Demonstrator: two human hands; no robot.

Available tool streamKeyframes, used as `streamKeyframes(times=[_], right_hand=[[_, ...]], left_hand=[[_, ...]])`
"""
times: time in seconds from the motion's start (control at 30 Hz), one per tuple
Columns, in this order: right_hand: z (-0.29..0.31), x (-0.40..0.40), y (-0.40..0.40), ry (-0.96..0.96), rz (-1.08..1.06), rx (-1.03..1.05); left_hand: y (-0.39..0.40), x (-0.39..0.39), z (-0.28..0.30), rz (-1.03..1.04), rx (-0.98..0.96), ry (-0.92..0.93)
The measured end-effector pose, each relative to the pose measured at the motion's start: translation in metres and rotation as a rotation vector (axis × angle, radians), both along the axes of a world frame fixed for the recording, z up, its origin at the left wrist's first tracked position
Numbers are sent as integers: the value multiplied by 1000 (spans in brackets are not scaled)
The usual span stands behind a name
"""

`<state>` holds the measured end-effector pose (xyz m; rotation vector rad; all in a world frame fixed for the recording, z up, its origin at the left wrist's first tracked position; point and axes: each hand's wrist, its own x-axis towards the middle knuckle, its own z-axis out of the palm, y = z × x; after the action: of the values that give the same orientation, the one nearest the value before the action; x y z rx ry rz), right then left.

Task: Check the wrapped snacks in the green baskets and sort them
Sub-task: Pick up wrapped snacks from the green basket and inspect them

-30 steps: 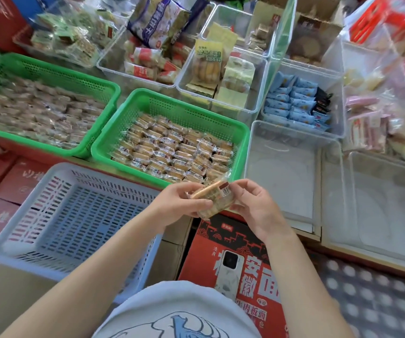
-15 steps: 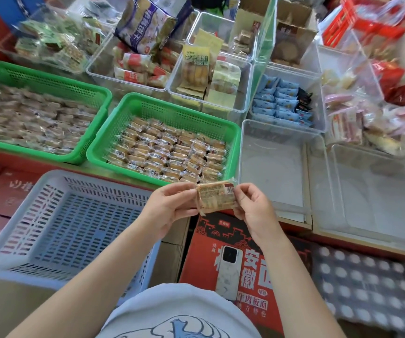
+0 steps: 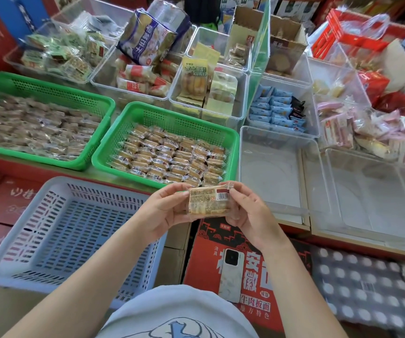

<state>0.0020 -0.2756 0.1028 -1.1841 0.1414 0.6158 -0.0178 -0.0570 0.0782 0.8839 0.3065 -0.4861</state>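
A clear-wrapped brown snack [image 3: 208,200] with a printed label and barcode faces up at me, held between both hands. My left hand [image 3: 165,211] pinches its left end and my right hand [image 3: 248,213] pinches its right end. It hangs just in front of the near rim of the middle green basket [image 3: 172,113], which is packed with several rows of the same wrapped snacks [image 3: 169,158]. A second green basket [image 3: 50,91] at the left holds several darker wrapped snacks [image 3: 35,132].
A pale blue basket [image 3: 67,240] stands at the lower left. Clear bins [image 3: 274,172] lie to the right, and clear bins of other packaged snacks [image 3: 196,76] line the back. A white phone [image 3: 230,274] lies on a red carton [image 3: 221,240] below my hands.
The snack has been turned between my hands so its label faces up flat. The view has tilted slightly; the baskets have not moved.
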Motion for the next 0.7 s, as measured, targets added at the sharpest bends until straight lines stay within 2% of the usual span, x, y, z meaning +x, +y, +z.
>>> streamKeyframes(times=[0.13, 0.33, 0.43, 0.5, 0.6, 0.7], right_hand=[[4, -1, 10, -27, -26, -48], [13, -2, 16, -27, -25, -57], [14, -2, 21, 7, -80, -76], [12, -1, 23, 72, -158, -42], [10, 1, 24, 187, -262, 72], [9, 0, 26, 229, -309, 107]], left_hand=[[4, -1, 4, -6, 25, -5], [7, -6, 5, 67, -25, 106], [9, -5, 3, 102, 34, 30], [12, -6, 4, 52, 117, -99], [10, -8, 10, -124, 416, -315], [3, -10, 12, -47, 592, -358]])
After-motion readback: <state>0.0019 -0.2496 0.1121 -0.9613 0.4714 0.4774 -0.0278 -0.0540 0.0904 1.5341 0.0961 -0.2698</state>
